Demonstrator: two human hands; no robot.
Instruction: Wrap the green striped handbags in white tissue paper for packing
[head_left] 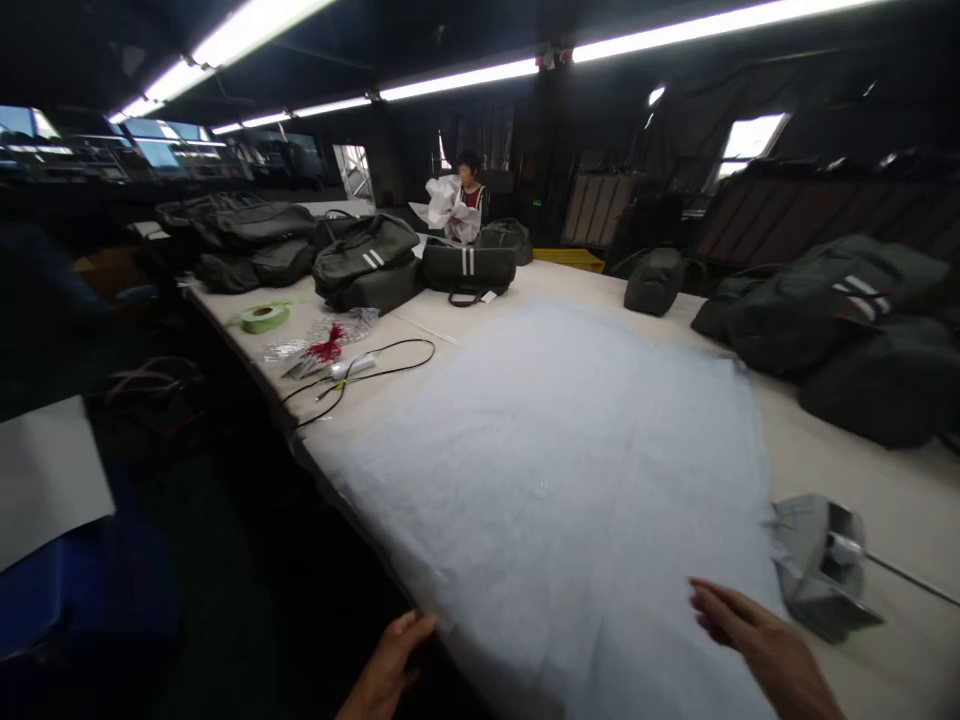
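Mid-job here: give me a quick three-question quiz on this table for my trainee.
1. True or false: the right hand is on the sheet.
2. Which lies on the table left of the sheet? A: green tape roll. B: hammer. C: cup.
3. Fill in: the left hand is at the sheet's ____ edge.
Key: 1 true; 2 A; 3 near.

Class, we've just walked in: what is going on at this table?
A person has a large white paper sheet spread on a long table. Their right hand rests open on it; their left hand curls at its near edge. Dark green bags are piled farther along, where another person holds crumpled white paper.
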